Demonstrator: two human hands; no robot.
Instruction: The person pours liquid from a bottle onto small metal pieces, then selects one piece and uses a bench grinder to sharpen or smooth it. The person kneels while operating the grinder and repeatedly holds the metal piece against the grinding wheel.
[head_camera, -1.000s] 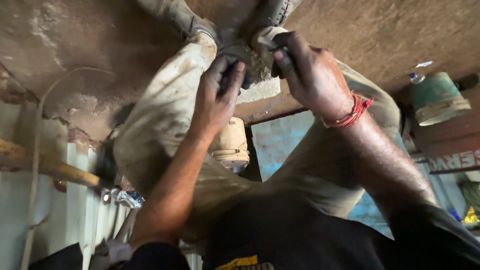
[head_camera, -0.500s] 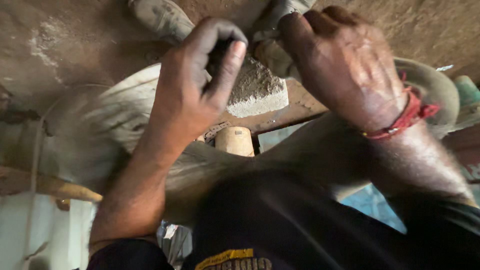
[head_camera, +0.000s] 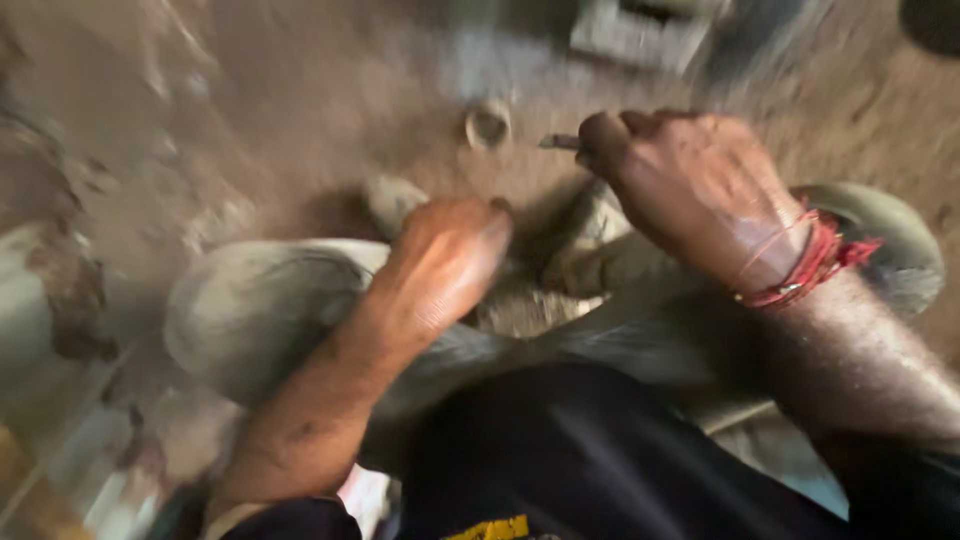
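Stone block (head_camera: 520, 310), grey, rough, dusty, sits btwn my knees, half hidden under left hand (head_camera: 445, 265), fingers curled down on it. Right hand (head_camera: 690, 190) grip pinched on thin dark tool (head_camera: 560, 142). Blurry view.

A rough, dusty workshop or work yard: bare dirt floor (head_camera: 300, 120), a metal ring (head_camera: 487, 125) lying on it, a grey concrete block (head_camera: 640, 30) just beyond the ring.
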